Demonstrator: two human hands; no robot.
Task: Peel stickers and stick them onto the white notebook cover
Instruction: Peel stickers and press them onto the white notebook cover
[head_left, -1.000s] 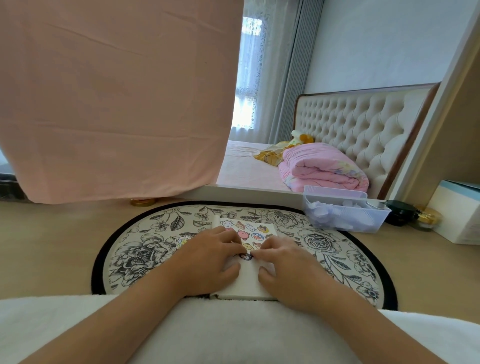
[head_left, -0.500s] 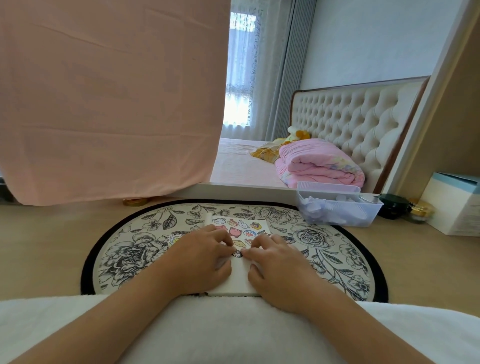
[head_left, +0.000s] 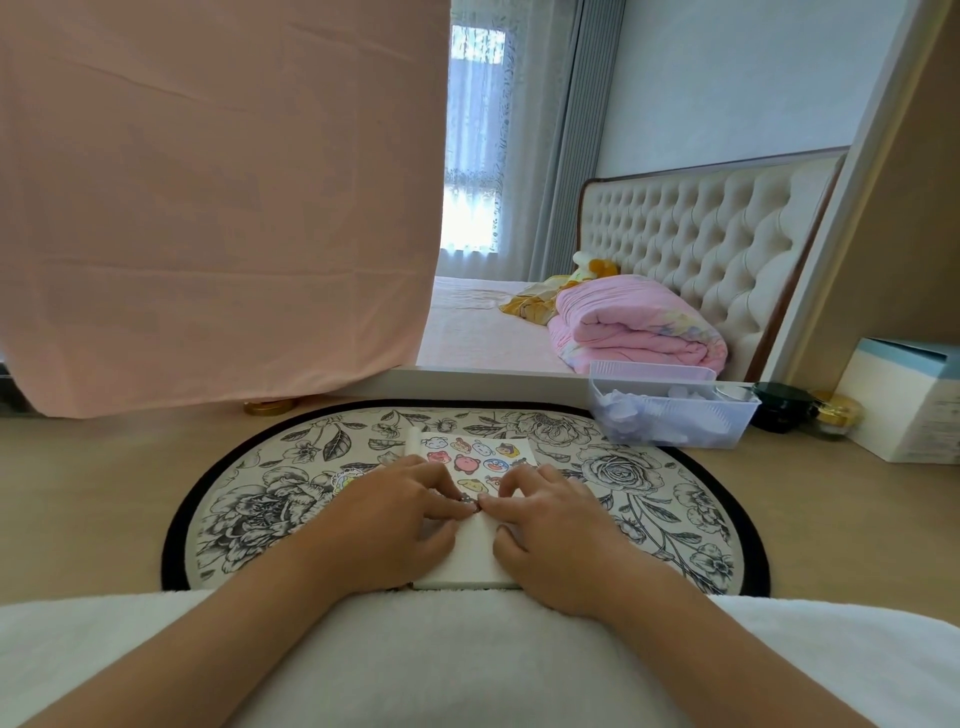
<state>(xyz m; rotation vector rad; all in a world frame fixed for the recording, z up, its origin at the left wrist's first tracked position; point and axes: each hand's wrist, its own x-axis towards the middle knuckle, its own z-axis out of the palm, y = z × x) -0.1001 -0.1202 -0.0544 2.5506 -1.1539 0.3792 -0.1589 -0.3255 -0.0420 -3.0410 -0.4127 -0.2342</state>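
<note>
A white notebook (head_left: 470, 561) lies on a round floral mat (head_left: 260, 499) in front of me. Several cartoon stickers (head_left: 475, 456) cover the far part of its cover. Both hands rest on the notebook with fingertips meeting at its middle. My left hand (head_left: 400, 519) pinches a small dark sticker (head_left: 467, 499) with curled fingers. The index fingertip of my right hand (head_left: 550, 525) touches the same sticker from the right. A corner of a sticker sheet (head_left: 340, 479) peeks out beside my left hand.
A clear plastic bin (head_left: 670, 410) stands at the mat's far right, with a dark jar (head_left: 779, 408), a gold jar (head_left: 836, 413) and a white box (head_left: 904, 400) beyond it. A pink cloth (head_left: 208, 197) hangs at the left. White fabric (head_left: 467, 660) covers my lap.
Both hands stay together on the small sticker in the same pose. Only the view has shifted slightly.
</note>
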